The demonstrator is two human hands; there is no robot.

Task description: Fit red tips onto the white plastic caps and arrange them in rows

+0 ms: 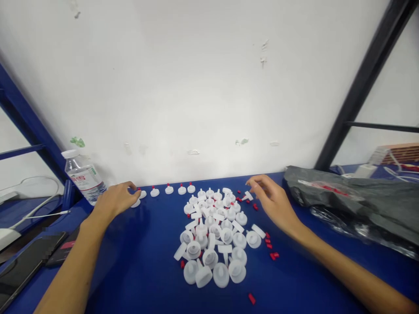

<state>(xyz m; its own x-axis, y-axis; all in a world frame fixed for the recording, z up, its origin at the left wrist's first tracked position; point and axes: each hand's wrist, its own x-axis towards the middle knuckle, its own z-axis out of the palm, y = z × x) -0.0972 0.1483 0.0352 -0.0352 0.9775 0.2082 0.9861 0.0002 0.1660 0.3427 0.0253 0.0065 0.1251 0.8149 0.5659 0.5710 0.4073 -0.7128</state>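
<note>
My left hand (119,198) is at the left end of a row along the back of the blue table. Its fingers close on a white nozzle cap (135,203), whose tip they hide. Beside it stand several white nozzle caps with red tips, such as one near the middle of the row (169,189). My right hand (270,198) hovers at the back right of a heap of white nozzle caps (221,274), fingers curved and apart. Just below its fingertips lies a tipped white cap (248,196) among small red tips (255,206).
More red tips (269,246) lie right of the heap, and one (252,298) is near the front. A water bottle (84,176) stands at the left, with a phone (28,266) nearer. A grey plastic bag (347,205) lies at the right. A white wall (209,96) rises behind.
</note>
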